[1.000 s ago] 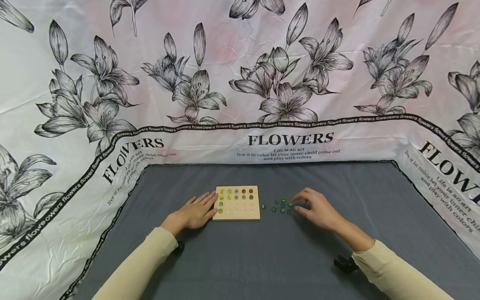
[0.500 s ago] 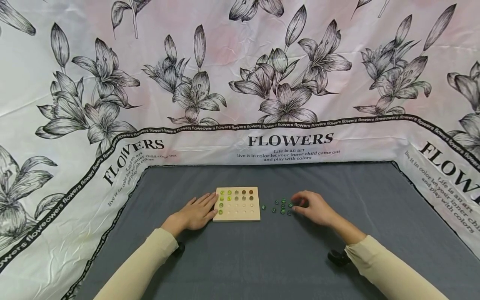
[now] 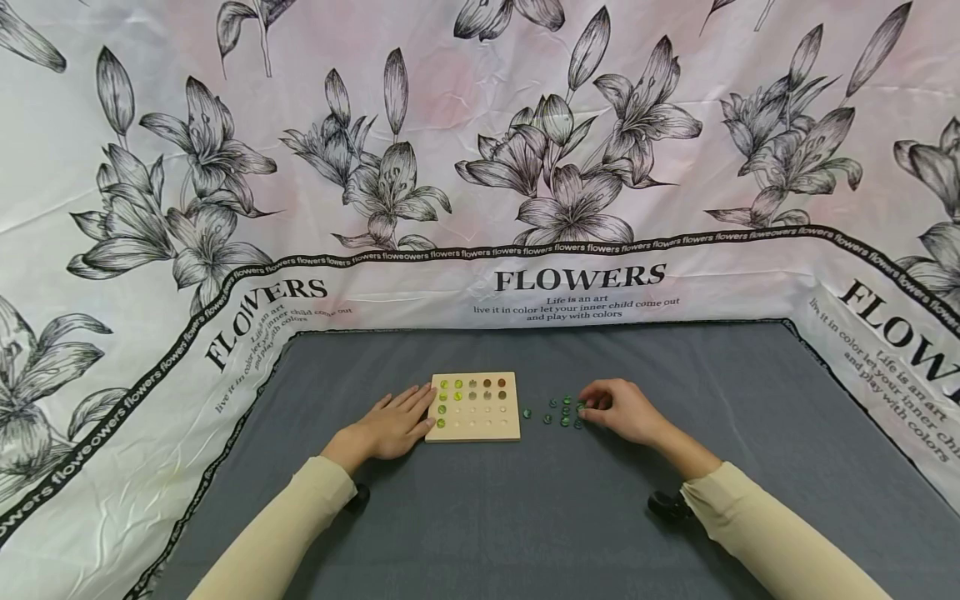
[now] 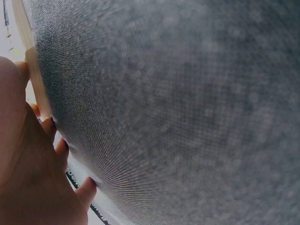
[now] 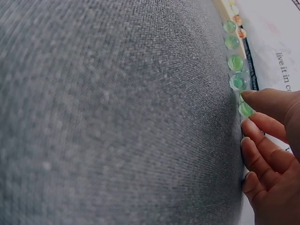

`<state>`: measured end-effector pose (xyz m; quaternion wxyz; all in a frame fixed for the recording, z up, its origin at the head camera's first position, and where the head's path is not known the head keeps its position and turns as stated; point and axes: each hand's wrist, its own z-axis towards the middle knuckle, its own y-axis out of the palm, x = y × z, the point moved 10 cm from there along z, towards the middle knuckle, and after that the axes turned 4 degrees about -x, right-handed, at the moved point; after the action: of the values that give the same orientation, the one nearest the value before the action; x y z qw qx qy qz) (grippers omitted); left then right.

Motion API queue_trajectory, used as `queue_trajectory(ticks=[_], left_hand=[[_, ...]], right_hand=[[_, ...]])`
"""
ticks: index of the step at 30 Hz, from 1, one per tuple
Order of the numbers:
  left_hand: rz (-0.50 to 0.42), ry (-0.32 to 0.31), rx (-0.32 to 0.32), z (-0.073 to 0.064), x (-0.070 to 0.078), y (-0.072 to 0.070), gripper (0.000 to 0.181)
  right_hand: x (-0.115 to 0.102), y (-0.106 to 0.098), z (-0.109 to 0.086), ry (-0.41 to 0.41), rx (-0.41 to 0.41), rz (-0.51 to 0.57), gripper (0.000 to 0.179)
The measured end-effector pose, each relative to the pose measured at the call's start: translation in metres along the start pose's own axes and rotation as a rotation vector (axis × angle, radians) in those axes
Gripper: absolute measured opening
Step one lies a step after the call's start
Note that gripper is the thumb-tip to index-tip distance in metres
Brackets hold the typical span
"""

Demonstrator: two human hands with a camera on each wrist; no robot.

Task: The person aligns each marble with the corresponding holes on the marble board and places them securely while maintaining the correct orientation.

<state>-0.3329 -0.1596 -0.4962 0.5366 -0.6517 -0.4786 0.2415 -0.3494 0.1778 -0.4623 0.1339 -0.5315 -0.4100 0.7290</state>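
Note:
A pale wooden board (image 3: pixel 487 430) with rows of round hollows lies on the grey cloth. Yellow-green, clear and brown marbles sit in its far rows, and greenish ones in the left column. My left hand (image 3: pixel 393 425) lies flat with straight fingers against the board's left edge; the left wrist view shows its fingertips along the wooden side. Right of the board lie several loose green marbles (image 3: pixel 566 412). At their right edge my right hand (image 3: pixel 626 410) pinches a green marble (image 5: pixel 245 109) between thumb and forefinger, its other fingers curled close to the cloth.
Grey cloth (image 3: pixel 480 517) covers the table. Behind and at both sides hangs a white-pink curtain (image 3: pixel 420 292) printed with lilies and lettering. A dark wrist device (image 3: pixel 667 506) shows under the right sleeve.
My right hand has moved slightly left to the marbles, and its thumb and forefinger have closed together on one. The left hand and board have stayed put.

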Motion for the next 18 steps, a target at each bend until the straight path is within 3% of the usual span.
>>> queue_trajectory(ticks=[18], left_hand=[[-0.015, -0.011, -0.011, 0.0001, -0.0009, 0.0005, 0.065]], right_hand=[[-0.0009, 0.0007, 0.0036, 0.025, -0.011, 0.000, 0.009]])
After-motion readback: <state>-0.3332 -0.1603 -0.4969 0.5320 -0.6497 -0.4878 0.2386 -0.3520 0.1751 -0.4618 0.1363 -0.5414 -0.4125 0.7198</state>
